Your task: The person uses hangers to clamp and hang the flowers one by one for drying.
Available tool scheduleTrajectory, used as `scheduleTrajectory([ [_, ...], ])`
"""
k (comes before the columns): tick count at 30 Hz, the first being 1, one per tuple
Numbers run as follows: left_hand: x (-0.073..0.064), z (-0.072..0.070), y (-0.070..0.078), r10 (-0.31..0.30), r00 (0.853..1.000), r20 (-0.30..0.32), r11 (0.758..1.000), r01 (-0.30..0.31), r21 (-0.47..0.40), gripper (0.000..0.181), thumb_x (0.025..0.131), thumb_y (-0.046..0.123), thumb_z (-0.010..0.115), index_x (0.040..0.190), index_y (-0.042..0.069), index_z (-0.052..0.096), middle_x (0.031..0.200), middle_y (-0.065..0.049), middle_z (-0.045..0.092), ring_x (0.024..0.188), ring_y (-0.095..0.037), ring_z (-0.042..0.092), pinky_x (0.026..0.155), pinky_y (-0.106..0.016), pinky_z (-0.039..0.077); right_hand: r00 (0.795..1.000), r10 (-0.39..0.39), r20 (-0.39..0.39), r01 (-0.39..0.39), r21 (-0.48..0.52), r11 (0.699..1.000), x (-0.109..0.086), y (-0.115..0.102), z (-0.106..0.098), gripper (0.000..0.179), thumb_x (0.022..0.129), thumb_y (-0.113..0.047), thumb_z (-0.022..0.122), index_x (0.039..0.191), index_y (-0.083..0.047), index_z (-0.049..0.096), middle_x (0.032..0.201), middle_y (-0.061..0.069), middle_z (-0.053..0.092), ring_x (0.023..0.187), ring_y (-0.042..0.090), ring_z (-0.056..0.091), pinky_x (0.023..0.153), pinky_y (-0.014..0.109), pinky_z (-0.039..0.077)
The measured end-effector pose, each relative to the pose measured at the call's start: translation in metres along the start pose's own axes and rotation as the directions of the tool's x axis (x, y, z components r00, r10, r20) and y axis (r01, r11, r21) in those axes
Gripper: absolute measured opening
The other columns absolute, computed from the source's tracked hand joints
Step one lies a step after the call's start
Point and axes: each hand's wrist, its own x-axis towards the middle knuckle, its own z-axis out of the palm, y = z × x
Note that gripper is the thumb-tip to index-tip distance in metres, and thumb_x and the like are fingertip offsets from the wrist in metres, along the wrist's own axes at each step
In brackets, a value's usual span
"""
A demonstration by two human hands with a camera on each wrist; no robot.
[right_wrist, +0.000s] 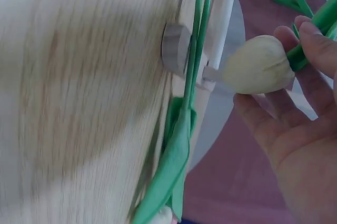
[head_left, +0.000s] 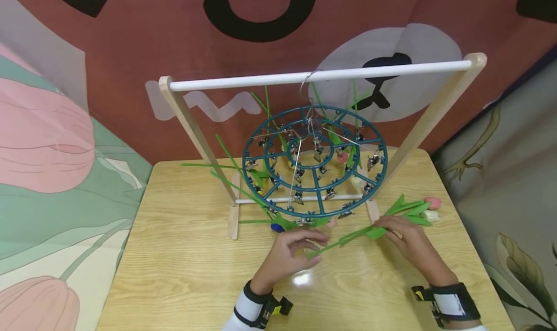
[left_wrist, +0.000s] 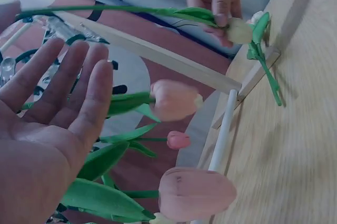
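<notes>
My right hand (head_left: pixel 404 239) pinches an artificial cream tulip (right_wrist: pixel 258 65) by its green stem, just beside the bloom. The bloom is hidden in the head view, while the stem (head_left: pixel 348 237) slants down-left toward my left hand (head_left: pixel 291 256). In the left wrist view, the left thumb (left_wrist: pixel 8 16) is beside the stem's end; whether it touches is hard to tell. The left fingers (left_wrist: pixel 89 98) are spread and loosely extended, holding nothing. Above the hands hangs a round dark-green clip hanger (head_left: pixel 316 179) with several metal clips. Pink tulips (left_wrist: pixel 197 195) hang near the left hand.
A wooden rack with a white top rod (head_left: pixel 243 82) carries the hanger and stands on the wooden table (head_left: pixel 174 253). Right of it lie tulips with a pink bloom (head_left: pixel 432 203) and a white bloom (head_left: pixel 432 216). A blue bloom (head_left: pixel 277 227) shows below the hanger's front edge.
</notes>
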Motion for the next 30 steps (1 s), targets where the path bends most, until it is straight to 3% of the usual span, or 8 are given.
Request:
scheduleTrajectory([
  [7,0.009,0.014,-0.011,0.096,0.994,0.053,0.995,-0.098,0.027,0.055,0.091,-0.011,0.069,0.143,-0.011,0.050,0.148,-0.029,0.053,0.136,-0.038,0.056,0.112,-0.048,0.050,1.000,-0.005,0.005,0.005,0.092,0.996,0.004,-0.027,0.006,0.044,0.081,0.013,0.077,0.114,-0.017,0.076,0.117,0.004,0.075,0.114,0.022,0.067,0.105,-0.002,0.030],
  [10,0.010,0.021,-0.018,0.050,0.999,0.019,0.997,-0.051,0.050,0.059,0.092,-0.007,0.070,0.147,-0.007,0.048,0.153,-0.025,0.050,0.138,-0.041,0.053,0.113,-0.043,0.050,0.999,-0.045,-0.010,0.046,0.130,0.990,0.009,-0.041,0.007,0.045,0.080,0.013,0.077,0.115,-0.014,0.076,0.117,0.006,0.076,0.115,0.018,0.067,0.107,-0.001,0.032],
  [13,0.012,0.028,-0.025,-0.040,0.999,-0.027,0.996,0.042,0.078,0.061,0.095,0.002,0.072,0.152,0.005,0.048,0.159,-0.015,0.047,0.140,-0.034,0.053,0.113,-0.039,0.049,0.997,-0.074,-0.011,0.075,0.164,0.984,0.014,-0.055,0.008,0.045,0.080,0.012,0.077,0.117,-0.015,0.075,0.117,0.006,0.075,0.115,0.016,0.067,0.107,0.001,0.034],
  [16,0.014,0.036,-0.028,-0.080,0.994,-0.068,0.985,0.089,0.150,0.059,0.098,0.011,0.071,0.152,0.013,0.049,0.160,-0.007,0.047,0.150,-0.028,0.042,0.118,-0.041,0.044,0.995,-0.098,-0.007,0.098,0.184,0.978,0.019,-0.067,0.010,0.044,0.082,0.010,0.076,0.118,-0.015,0.075,0.118,0.003,0.075,0.115,0.018,0.067,0.107,0.001,0.035],
  [20,0.018,0.043,-0.031,0.029,0.991,-0.131,0.972,0.003,0.237,0.048,0.099,0.010,0.069,0.145,0.006,0.057,0.152,-0.011,0.056,0.150,-0.028,0.043,0.126,-0.044,0.033,0.993,-0.119,-0.013,0.120,0.187,0.975,0.025,-0.082,0.015,0.043,0.081,0.009,0.078,0.117,-0.014,0.075,0.119,0.001,0.075,0.112,0.022,0.069,0.106,0.002,0.038],
  [23,0.021,0.047,-0.035,0.139,0.971,-0.192,0.950,-0.077,0.301,0.036,0.099,0.008,0.068,0.134,0.001,0.065,0.140,-0.013,0.065,0.138,-0.027,0.057,0.128,-0.046,0.029,0.993,-0.122,-0.009,0.121,0.164,0.979,0.028,-0.089,0.018,0.041,0.080,0.007,0.080,0.115,-0.013,0.076,0.119,0.002,0.074,0.111,0.023,0.070,0.102,0.007,0.047],
  [26,0.021,0.048,-0.037,0.179,0.955,-0.235,0.938,-0.094,0.334,0.028,0.099,0.008,0.067,0.127,0.003,0.069,0.133,-0.011,0.070,0.133,-0.025,0.061,0.128,-0.053,0.027,0.994,-0.108,0.016,0.105,0.137,0.985,0.031,-0.093,0.019,0.038,0.081,0.000,0.083,0.116,-0.012,0.074,0.120,0.003,0.073,0.111,0.025,0.070,0.096,0.022,0.058],
  [30,0.021,0.046,-0.039,0.212,0.944,-0.254,0.952,-0.140,0.272,0.025,0.099,0.000,0.064,0.124,-0.001,0.069,0.127,-0.016,0.072,0.127,-0.026,0.066,0.126,-0.052,0.029,0.999,-0.052,0.018,0.051,0.056,0.997,0.034,-0.095,0.016,0.042,0.082,-0.007,0.086,0.121,-0.007,0.071,0.124,0.009,0.070,0.113,0.030,0.070,0.090,0.044,0.062],
])
